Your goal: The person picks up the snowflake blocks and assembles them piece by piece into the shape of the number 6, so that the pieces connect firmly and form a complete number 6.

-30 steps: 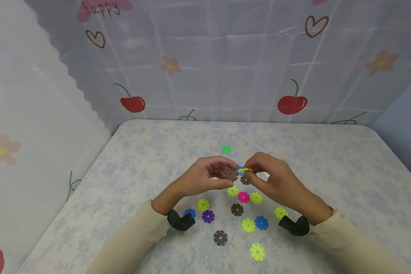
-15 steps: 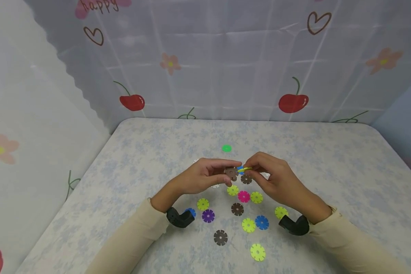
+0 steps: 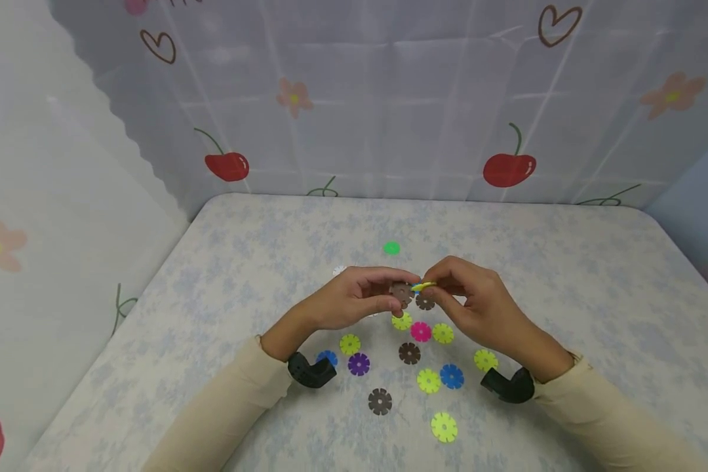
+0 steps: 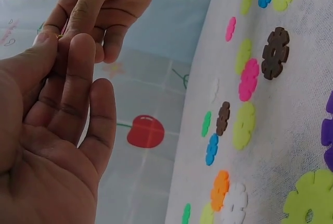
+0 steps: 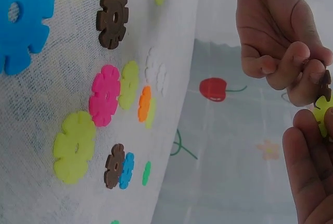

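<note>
Brown disc (image 3: 402, 291) and yellow disc (image 3: 423, 286) pinched

The brown disc is held, and partly covered, by the left hand (image 3: 358, 298); the yellow disc, nearly edge-on in the head view, is pinched by the right hand (image 3: 473, 307) — whether joined cannot be told. Below both hands, a second brown disc (image 3: 425, 303) is partly hidden. Behind the left, a white disc (image 3: 338, 270) is overlapped — beyond both, a green disc (image 3: 392, 248) is seen.

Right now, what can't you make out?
- Head view: whether held brown disc and yellow disc join; too small.
- Head view: part of leftmost blue disc, behind black mount.
- Left wrist view: rest of purple disc, past right edge.
- Right wrist view: rest of big blue disc, past left edge.
</note>
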Demonstrator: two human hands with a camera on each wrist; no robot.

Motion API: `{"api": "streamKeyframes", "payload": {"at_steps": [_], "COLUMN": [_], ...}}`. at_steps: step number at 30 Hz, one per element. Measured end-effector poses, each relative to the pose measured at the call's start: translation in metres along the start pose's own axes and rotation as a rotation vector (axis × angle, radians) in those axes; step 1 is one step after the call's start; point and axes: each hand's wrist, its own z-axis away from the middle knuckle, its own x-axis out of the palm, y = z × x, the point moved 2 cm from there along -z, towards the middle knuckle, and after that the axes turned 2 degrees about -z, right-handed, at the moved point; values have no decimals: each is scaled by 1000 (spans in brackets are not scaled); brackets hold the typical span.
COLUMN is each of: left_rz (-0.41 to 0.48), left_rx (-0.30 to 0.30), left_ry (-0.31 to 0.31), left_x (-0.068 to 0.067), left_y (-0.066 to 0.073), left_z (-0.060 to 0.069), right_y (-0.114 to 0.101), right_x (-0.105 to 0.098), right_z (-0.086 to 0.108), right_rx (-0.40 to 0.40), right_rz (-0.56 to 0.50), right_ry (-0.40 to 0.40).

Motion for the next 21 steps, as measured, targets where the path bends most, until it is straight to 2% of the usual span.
{"api": "streamKeyframes", "payload": {"at_steps": [5, 8, 16, 21], "left_rz": [9, 31, 115, 151], "left_rx": [-15, -4, 52, 52], "left_ry": [-4, -10, -93, -100], "left_x": [-1, -3, -4, -3], "left_y": [-1, 0, 2, -1], "left_z": [1, 3, -2, -3], "right_y": [-1, 0, 4, 2], "right_x": [3, 5, 4, 3], "right_z": [-2, -3, -3, -4], "right_rx": [-5, -19, -22, 3], "right_rz": [-25, -37, -121, -165], "right_ry": [-5, -4, -8, -15]}}
